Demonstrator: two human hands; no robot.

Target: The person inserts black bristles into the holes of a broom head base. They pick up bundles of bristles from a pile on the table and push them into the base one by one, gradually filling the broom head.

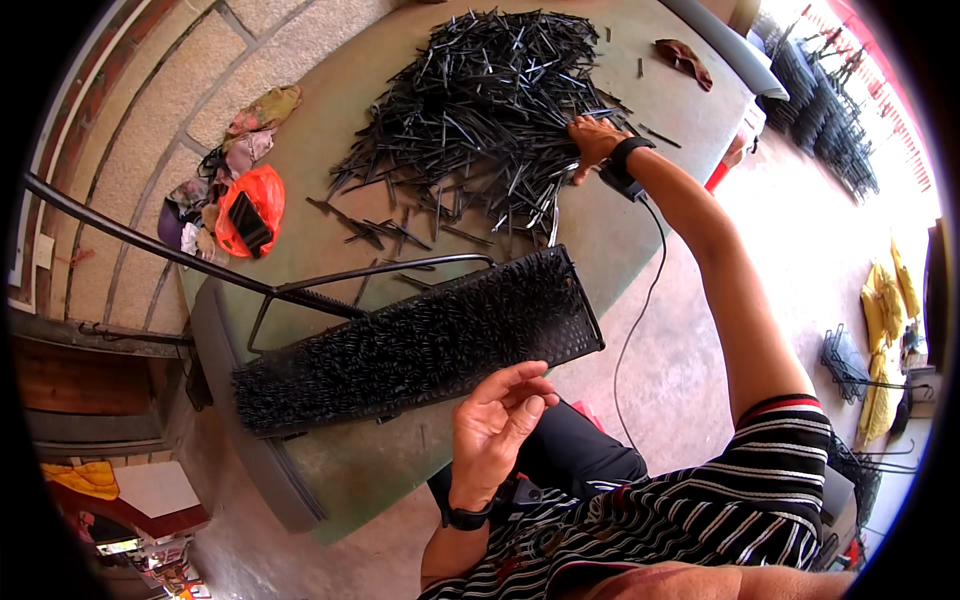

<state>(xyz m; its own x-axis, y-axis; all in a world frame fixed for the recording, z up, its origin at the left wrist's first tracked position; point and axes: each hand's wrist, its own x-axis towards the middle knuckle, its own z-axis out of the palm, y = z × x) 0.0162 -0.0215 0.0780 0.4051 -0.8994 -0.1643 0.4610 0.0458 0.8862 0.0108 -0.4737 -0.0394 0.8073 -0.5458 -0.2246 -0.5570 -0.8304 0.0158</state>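
A large heap of thin black strips (480,110) lies on a greenish table, with loose ones scattered along its near side. My right hand (597,145) reaches out to the heap's right edge, fingers spread and touching the strips there. Nearer to me, a long black perforated rack (582,330) lies at a slant, densely filled with short black pieces (400,340) that stick up like bristles. Just over the rack's near edge hovers my left hand (490,425), palm turned up. Its fingers are loosely curled with the thumb apart, and nothing shows in them.
A black metal bar (150,240) runs from the left to the rack. On the table's left lie a dark phone (250,224) on an orange bag (275,190) and crumpled cloths (250,125). A brown glove-like item (684,62) sits far right. A cable (640,330) hangs from my right wrist.
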